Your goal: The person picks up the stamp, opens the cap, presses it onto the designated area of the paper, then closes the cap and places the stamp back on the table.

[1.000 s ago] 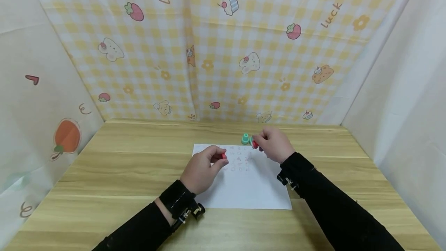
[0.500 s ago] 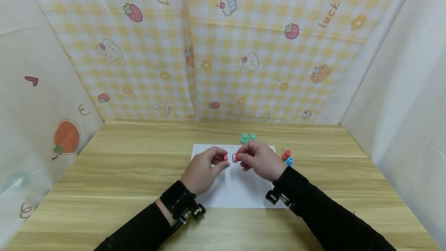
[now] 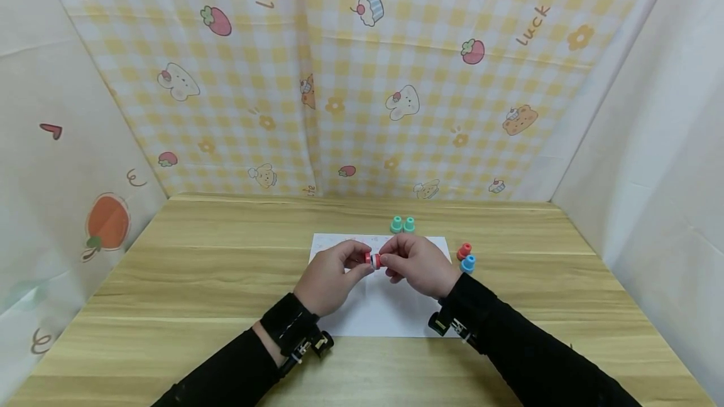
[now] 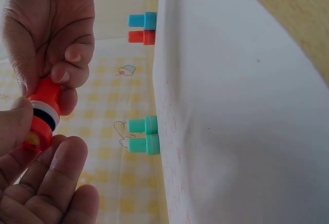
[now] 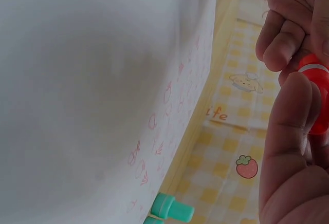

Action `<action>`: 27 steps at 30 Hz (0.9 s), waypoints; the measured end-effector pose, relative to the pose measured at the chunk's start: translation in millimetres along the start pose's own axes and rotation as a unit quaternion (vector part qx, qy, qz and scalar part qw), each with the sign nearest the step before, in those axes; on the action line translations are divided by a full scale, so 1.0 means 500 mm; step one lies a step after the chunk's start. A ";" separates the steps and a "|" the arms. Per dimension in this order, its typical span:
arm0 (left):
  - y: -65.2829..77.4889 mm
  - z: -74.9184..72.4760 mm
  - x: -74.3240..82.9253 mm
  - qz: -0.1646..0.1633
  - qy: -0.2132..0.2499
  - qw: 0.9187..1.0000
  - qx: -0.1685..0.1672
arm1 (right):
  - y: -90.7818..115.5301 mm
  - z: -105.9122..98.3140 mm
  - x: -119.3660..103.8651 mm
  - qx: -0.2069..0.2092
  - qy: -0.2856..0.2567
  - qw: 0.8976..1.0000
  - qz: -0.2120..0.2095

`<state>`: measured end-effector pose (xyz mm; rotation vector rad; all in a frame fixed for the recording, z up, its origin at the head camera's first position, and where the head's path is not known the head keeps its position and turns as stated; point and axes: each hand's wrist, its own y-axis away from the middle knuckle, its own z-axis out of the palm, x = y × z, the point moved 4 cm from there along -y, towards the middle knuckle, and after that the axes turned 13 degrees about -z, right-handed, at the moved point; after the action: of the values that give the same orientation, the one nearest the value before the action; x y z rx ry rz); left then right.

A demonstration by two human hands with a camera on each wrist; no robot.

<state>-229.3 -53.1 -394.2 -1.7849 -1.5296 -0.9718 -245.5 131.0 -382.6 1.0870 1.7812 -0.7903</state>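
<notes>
Over the paper sheet (image 3: 390,313), both hands meet at one small red toy stamp. My right hand (image 3: 423,265) pinches the red stamp body (image 4: 47,90), which has a white ring and a dark band below it. Between thumb and fingers, my left hand (image 3: 328,275) holds the red cap (image 4: 40,133) right at the stamp's banded end. The right wrist view shows part of the red stamp (image 5: 320,98) at its right edge, partly covered by fingers. Rows of small red prints (image 5: 152,122) mark the paper.
Two green stamps (image 3: 403,225) stand side by side just behind the paper. To the right of the right hand are another red stamp (image 3: 464,251) and a blue stamp (image 3: 467,263). A checked cloth (image 3: 362,118) hangs behind the wooden table (image 3: 198,281).
My right hand has come leftward from beside the green stamps, bringing the red stamp to the cap. The gap between them has closed. My left hand stays nearly still.
</notes>
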 end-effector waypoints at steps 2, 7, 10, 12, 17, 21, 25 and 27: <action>0.000 0.001 0.000 0.003 -0.002 1.000 -0.001 | 0.001 0.001 -0.001 -0.001 0.004 1.000 0.001; -0.001 0.002 -0.001 0.004 -0.003 1.000 -0.005 | 0.001 0.001 -0.001 -0.004 0.007 1.000 0.008; -0.001 0.003 -0.001 0.002 -0.004 1.000 -0.009 | 0.000 0.001 0.000 -0.005 0.004 1.000 0.009; -0.001 0.003 -0.001 0.002 -0.007 1.000 -0.011 | 0.000 0.001 0.000 -0.005 0.002 1.000 0.009; -0.001 0.004 0.000 0.005 -0.015 1.000 -0.011 | 0.001 0.003 -0.001 -0.006 0.000 1.000 0.007; -0.002 0.005 -0.001 0.008 -0.014 1.000 -0.010 | 0.001 0.006 -0.001 -0.006 0.002 1.000 0.003; -0.002 0.005 -0.002 0.009 -0.016 1.000 -0.010 | 0.001 0.008 -0.002 -0.005 0.004 1.000 0.001; -0.002 0.006 -0.002 0.009 -0.017 1.000 -0.012 | 0.002 0.008 -0.002 -0.003 0.006 1.000 0.003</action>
<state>-229.9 -51.3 -396.6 -1.8375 -1.5264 -0.9582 -243.1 127.6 -383.4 1.0941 1.7893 -0.7763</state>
